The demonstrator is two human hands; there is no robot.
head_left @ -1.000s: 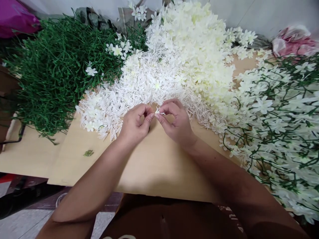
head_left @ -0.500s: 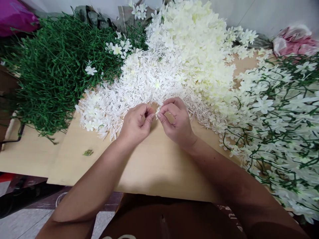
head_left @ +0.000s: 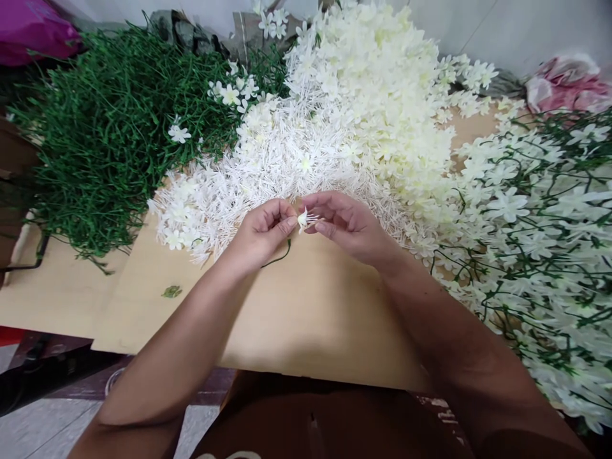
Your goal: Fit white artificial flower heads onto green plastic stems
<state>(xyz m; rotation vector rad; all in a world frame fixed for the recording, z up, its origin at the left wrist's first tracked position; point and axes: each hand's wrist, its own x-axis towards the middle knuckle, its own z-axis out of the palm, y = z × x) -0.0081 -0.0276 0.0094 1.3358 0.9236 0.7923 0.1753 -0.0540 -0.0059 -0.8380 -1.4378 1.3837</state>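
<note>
My left hand (head_left: pixel 261 233) is closed in a pinch on a thin green stem (head_left: pixel 280 256) that curls out below the fingers onto the board. A small white flower piece (head_left: pixel 303 220) sits at the tip between both hands. My right hand (head_left: pixel 345 223) touches that flower piece with its thumb and fingertips, the other fingers loosely stretched. Both hands hover just above the pale wooden board (head_left: pixel 306 319), right at the near edge of a pile of white stamen pieces (head_left: pixel 268 166).
A heap of green plastic stems (head_left: pixel 109 140) fills the left. Cream flower petals (head_left: pixel 382 95) are heaped at the back middle. Assembled white flower sprays on green stems (head_left: pixel 540 242) cover the right. A small green scrap (head_left: pixel 171 292) lies on the board. A pink bag (head_left: pixel 567 83) sits far right.
My right hand has uncurled and turned, its fingers stretching out. The white flower piece now shows clearly between the hands, and the green stem has appeared under my left hand.
</note>
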